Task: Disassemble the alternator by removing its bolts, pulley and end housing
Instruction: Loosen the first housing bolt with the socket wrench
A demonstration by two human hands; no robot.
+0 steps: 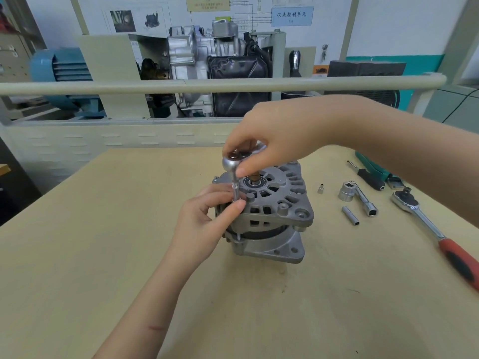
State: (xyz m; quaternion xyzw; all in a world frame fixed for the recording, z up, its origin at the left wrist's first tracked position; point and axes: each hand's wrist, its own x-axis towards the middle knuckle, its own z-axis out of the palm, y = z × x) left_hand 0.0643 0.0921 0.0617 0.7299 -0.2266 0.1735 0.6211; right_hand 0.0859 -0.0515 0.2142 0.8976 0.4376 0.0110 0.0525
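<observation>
Grey ribbed alternator [269, 211] on a pale tan desk [103, 242]; lower right, a chrome ratchet [438, 234] with red-and-black handle.

Both forearms bare (no sleeves, gloves or rings)

Grey cast alternator [269, 216] is stood on end on the tan table, shaft [255, 178] and bearing pointed up, pulley already off; slotted end housing [274, 200] is still seated on top, dark stator band is seen at mid-body, one bolt [238, 235] is exposed at left side
</observation>
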